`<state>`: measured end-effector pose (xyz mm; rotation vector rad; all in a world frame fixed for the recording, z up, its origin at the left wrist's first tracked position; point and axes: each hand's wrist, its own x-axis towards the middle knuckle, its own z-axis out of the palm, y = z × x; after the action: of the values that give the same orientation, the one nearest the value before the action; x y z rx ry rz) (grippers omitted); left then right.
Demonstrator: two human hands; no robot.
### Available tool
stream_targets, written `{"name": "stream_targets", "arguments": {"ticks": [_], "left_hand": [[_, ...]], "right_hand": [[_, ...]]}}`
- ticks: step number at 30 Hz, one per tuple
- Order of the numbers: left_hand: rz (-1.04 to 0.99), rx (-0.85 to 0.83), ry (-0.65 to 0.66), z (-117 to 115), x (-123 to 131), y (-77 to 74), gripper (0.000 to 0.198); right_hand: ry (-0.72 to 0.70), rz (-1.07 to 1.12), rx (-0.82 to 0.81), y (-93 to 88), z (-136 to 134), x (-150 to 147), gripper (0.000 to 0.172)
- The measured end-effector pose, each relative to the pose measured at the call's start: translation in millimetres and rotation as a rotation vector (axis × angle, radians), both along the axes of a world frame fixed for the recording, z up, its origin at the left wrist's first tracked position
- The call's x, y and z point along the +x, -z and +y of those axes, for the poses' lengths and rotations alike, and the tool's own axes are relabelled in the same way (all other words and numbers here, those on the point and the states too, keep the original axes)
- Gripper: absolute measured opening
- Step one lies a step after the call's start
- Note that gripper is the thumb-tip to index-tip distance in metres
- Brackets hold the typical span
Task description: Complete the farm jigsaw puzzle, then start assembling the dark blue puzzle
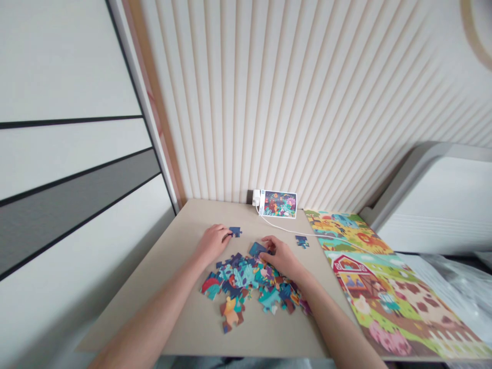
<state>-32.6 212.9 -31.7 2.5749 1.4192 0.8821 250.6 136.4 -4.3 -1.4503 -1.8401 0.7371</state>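
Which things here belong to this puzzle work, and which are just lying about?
Job: dark piece at the left hand, blue piece at the right hand, heaped pieces, separate piece, probably the picture card.

Apparently lying about: farm picture, animal picture, white plug, cable.

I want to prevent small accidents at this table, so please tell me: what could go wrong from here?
1. The right hand is over the heaped puzzle pieces, so it might scatter some of them.
2. The white cable passes close to the loose piece at the right; if snagged, it could shift that piece.
3. The cable also runs by the picture card, so a tug might knock it over.
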Motion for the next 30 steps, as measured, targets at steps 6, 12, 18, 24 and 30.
{"name": "stream_targets", "arguments": {"ticks": [6,12,18,24,30], "left_hand": [[0.0,-0.002,0.007,-1,-1,-1.2,0.021],[-0.001,-0.005,0.014,0,-2,0.5,0.024],[-0.004,-0.013,0.021,-1,-3,-0.8,0.024],[-0.011,-0.015,0.023,-2,-3,-1.5,0.024],[-0.012,-0.02,0.024,0,-3,-0.3,0.024]], "right_hand": [[-0.001,0.086,0.03,1.0,4,14,0.022],[0.068,0.242,0.008,0.5,5,16,0.024],[0.118,0.411,-0.044,-1.0,7,18,0.032],[0.119,0.413,-0.044,-2.6,7,20,0.035],[0.134,0.409,-0.038,-1.0,8,21,0.034]]}}
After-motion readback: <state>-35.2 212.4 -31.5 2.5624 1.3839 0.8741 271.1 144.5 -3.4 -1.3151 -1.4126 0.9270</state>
